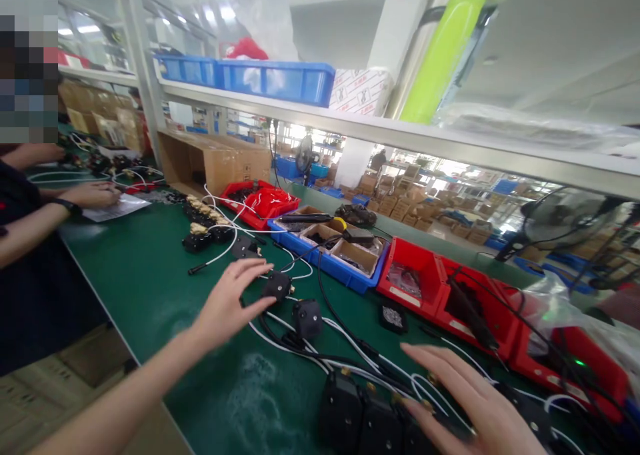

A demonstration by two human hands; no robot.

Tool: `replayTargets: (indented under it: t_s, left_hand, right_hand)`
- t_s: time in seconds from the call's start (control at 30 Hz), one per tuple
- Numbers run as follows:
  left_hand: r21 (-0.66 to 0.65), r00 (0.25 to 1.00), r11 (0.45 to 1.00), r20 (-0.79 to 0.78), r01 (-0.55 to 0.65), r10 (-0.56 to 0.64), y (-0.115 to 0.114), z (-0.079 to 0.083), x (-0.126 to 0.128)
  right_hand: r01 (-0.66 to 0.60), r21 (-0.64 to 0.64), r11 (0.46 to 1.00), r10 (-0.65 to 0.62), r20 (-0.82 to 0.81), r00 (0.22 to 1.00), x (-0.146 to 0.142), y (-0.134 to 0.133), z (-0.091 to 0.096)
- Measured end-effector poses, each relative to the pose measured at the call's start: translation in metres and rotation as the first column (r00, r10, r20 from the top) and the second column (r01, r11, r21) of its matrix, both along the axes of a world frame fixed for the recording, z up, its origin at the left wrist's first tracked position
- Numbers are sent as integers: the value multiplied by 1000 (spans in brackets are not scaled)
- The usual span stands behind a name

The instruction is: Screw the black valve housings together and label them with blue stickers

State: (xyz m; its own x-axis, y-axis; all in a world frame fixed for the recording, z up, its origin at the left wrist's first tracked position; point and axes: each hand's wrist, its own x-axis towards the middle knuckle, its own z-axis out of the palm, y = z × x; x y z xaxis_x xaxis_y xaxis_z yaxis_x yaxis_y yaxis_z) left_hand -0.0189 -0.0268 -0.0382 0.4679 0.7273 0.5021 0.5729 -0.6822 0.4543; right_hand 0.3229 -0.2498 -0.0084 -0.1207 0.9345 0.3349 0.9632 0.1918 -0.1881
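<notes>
My left hand [233, 295] reaches over the green bench, with thumb and fingers on either side of a small black box [277, 286] with a brass fitting. Just right of it lies another black box [307, 318], from which white and black cables run. My right hand [470, 395] has its fingers apart, above white cables and beside a row of black boxes [367, 415] with brass fittings on top. A small brass piece [433, 378] shows between its thumb and fingers; whether they touch it I cannot tell.
Behind stand a blue tray [325, 265] with compartments, red bins [413, 302] and a red bin of cable ties [265, 202]. A dark tool [473, 312] lies across the bins. Several gold-topped black parts [205, 218] lie left. A co-worker's hands [95, 194] work further left.
</notes>
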Motion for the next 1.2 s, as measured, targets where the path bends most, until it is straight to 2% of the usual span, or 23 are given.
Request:
replayTargets:
  t_s: [0.07,0.13,0.2,0.3,0.4,0.53,0.73,0.9,1.03,1.2]
  left_hand:
    - [-3,994,999,-98,43,-43,56,9,-15]
    - [-34,971,994,-214,105,-109,97,10,-22]
    - [-54,939,987,-306,151,-160,122,6,-23]
    - [-51,903,983,-389,177,-183,133,-1,-24]
    - [-45,894,986,-417,159,-163,127,-5,-31]
    - [-54,899,992,-419,115,-127,110,-6,-44]
    - [-77,900,993,-419,91,-116,82,-10,-46]
    - [-64,923,997,-379,43,-64,62,-8,-51]
    - [-47,943,999,-332,-12,-4,44,9,-63]
    - [-74,971,995,-234,-68,49,12,45,-79]
  right_hand:
    - [-10,-39,999,8,-45,999,-37,41,17]
    - [-88,-197,976,83,-33,996,-72,85,21]
    - [-146,-305,941,151,-8,988,-98,124,15]
    - [-164,-373,913,176,-1,984,-117,161,0]
    - [-75,-373,925,78,-6,997,-126,177,-8]
    - [71,-336,939,-78,-5,997,-143,188,-10]
    - [134,-264,955,-128,40,991,-175,211,-21]
    - [154,-248,956,-155,14,988,-171,215,-24]
    - [161,-239,958,-181,-61,982,-161,206,-8]
    - [118,-221,968,-161,-187,969,-156,173,40]
